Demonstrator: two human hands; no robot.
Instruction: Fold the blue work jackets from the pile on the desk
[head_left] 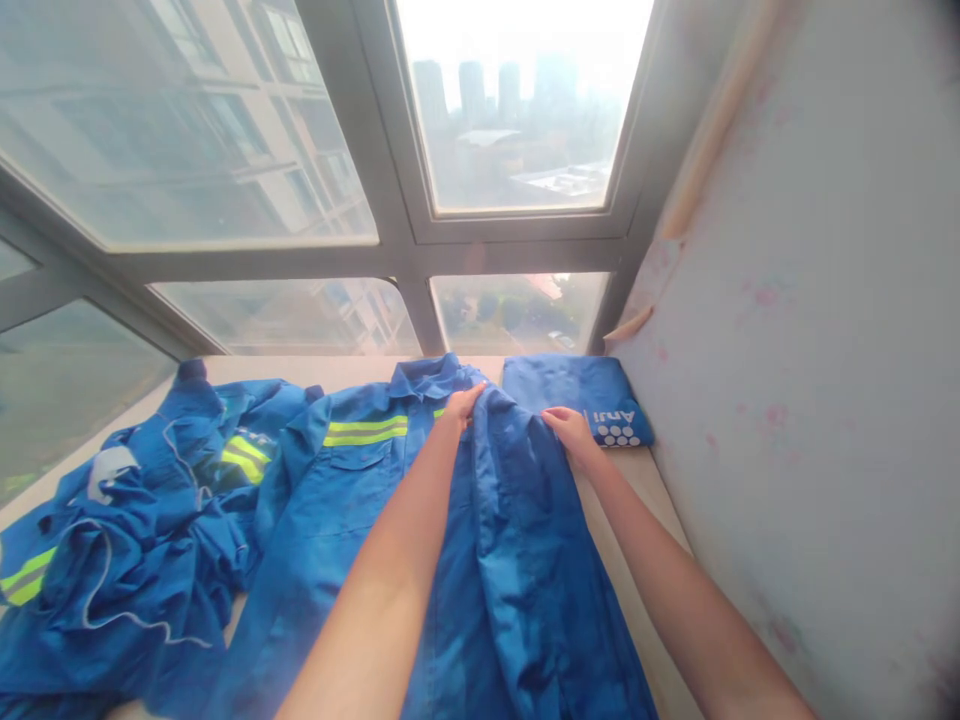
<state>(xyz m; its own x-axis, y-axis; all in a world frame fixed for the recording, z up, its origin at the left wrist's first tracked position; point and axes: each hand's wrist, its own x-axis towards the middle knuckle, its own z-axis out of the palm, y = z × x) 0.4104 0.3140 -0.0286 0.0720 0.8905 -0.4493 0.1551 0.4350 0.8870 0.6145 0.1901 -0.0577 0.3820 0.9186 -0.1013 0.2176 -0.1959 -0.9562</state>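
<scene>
A blue work jacket (352, 510) with yellow-green reflective strips lies spread on the window ledge, its collar towards the window. The jacket's right-hand side is turned inward, with a sleeve running down over the front. At the shoulder, near the collar, my left hand (463, 404) pinches the fabric. My right hand (570, 430) grips the outer edge of that folded side between thumb and fingers. Just beyond my right hand rests a neatly folded blue garment (562, 382) with white lettering and dots.
A rumpled heap of blue work clothing (150, 520) with reflective strips and white piping fills the left of the ledge (637, 510). Window frames (510, 255) rise behind. A patterned wall (810, 350) with peeling paper bounds the right side.
</scene>
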